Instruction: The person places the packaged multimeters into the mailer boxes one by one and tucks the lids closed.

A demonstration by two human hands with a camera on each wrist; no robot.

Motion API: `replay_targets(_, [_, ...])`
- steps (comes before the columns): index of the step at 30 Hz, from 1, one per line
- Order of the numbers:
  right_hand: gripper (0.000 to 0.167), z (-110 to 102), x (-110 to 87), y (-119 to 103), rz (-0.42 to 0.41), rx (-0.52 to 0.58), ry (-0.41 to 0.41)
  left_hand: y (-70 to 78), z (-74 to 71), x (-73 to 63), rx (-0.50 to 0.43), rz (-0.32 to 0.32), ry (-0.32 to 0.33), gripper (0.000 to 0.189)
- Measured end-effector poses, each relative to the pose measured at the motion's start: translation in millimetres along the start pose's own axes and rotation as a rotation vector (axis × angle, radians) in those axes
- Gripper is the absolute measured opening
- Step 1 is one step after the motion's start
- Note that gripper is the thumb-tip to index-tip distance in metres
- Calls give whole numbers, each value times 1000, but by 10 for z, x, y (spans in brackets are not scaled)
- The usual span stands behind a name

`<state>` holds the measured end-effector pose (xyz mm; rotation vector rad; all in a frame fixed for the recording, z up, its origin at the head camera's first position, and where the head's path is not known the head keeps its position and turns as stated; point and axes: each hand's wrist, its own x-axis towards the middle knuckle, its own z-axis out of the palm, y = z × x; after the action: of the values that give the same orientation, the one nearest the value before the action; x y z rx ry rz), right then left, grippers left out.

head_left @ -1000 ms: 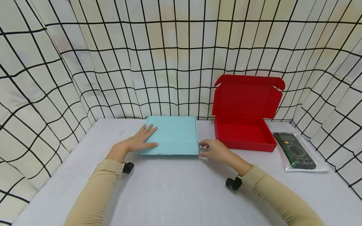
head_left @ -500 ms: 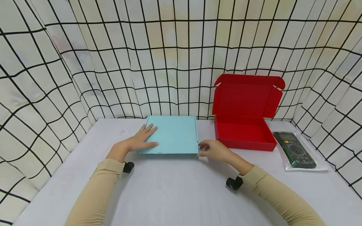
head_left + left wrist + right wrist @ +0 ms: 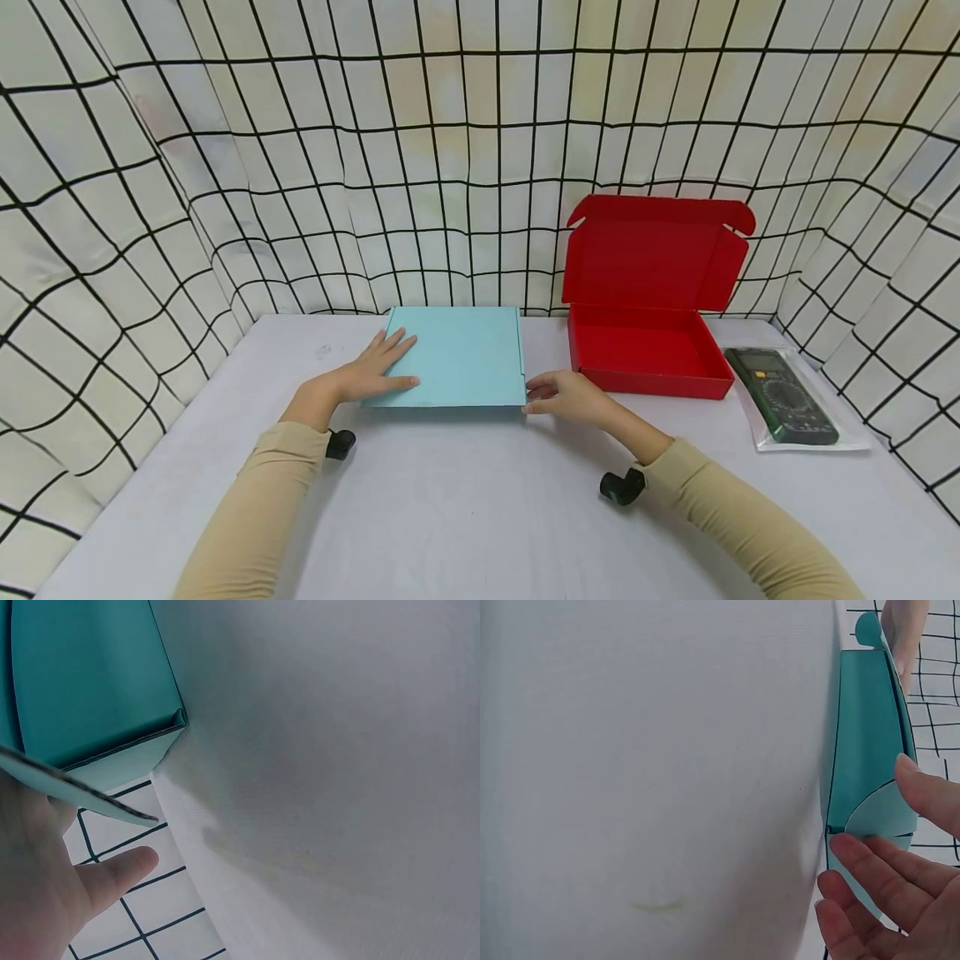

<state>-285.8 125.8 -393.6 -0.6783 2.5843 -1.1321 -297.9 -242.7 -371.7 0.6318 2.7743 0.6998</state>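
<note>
A light blue cardboard box point(image 3: 472, 350) lies at the back middle of the table. My left hand point(image 3: 363, 372) rests with spread fingers on the left of its lid; in the left wrist view a lid flap point(image 3: 82, 799) stands out past the box front. My right hand point(image 3: 566, 396) is at the front right corner. In the right wrist view its thumb touches the lid edge, and the fingers, slightly bent and apart from the thumb, touch the side below a rounded flap point(image 3: 885, 810). The box front point(image 3: 866, 727) shows between lid and table; its contents are hidden.
An open red cardboard box point(image 3: 648, 387) stands to the right, its lid point(image 3: 652, 258) raised. Beside it, a multimeter point(image 3: 783, 400) lies in a clear plastic bag. White walls with a black grid point(image 3: 465, 167) enclose the table point(image 3: 465, 517).
The front strip of the lid has tipped down, so its fold line no longer shows on top. My right fingers have shifted slightly left to the corner. The left hand stays put.
</note>
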Motion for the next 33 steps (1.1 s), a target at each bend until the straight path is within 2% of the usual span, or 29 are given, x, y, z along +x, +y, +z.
replay_targets(5, [48, 17, 10, 31, 11, 67, 0, -5, 0, -5, -4, 1, 1, 91])
replay_targets(14, [48, 46, 29, 91, 79, 205, 1, -8, -1, -21, -27, -5, -6, 90])
replay_targets(27, [46, 3, -9, 61, 114, 262, -21, 19, 1, -17, -27, -9, -5, 90])
replay_targets(33, [42, 17, 23, 77, 104, 269, -35, 0, -6, -4, -19, -9, -8, 90])
